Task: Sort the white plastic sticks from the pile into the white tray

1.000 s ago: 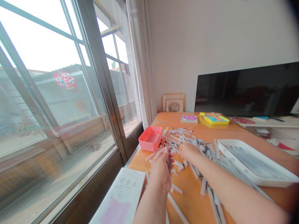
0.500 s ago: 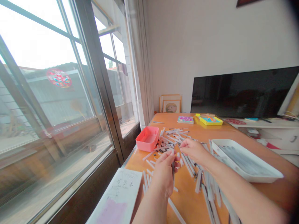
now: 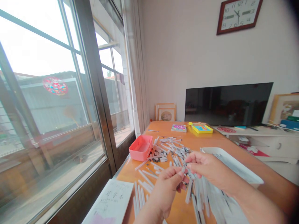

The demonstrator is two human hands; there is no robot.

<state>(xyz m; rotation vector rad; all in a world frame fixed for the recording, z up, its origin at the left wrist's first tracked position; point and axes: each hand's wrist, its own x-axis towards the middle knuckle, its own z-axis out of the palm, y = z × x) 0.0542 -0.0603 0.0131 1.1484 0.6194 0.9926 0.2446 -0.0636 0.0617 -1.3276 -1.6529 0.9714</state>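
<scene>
My left hand [image 3: 167, 188] is raised above the orange table [image 3: 210, 140], fingers curled round a thin dark pen part [image 3: 183, 174]. My right hand [image 3: 209, 169] meets it from the right, thumb and fingertips pinched on the upper end of the same small part. Beneath both hands lies a scattered pile of white pen barrels and dark pieces [image 3: 168, 149]. A pink box [image 3: 140, 147] stands at the pile's left edge. A white tray [image 3: 243, 171] holding more barrels sits to the right, behind my right wrist.
An exercise book [image 3: 109, 200] lies at the table's near left corner by the window. Small coloured books [image 3: 178, 128] and a yellow box [image 3: 202, 128] rest at the far end. Beyond stand a black television [image 3: 227, 99], picture frames [image 3: 165, 112] and a wall clock [image 3: 238, 14].
Both hands have drawn back from the pile toward me and come together on the small part. The view has tilted upward, bringing the clock into sight.
</scene>
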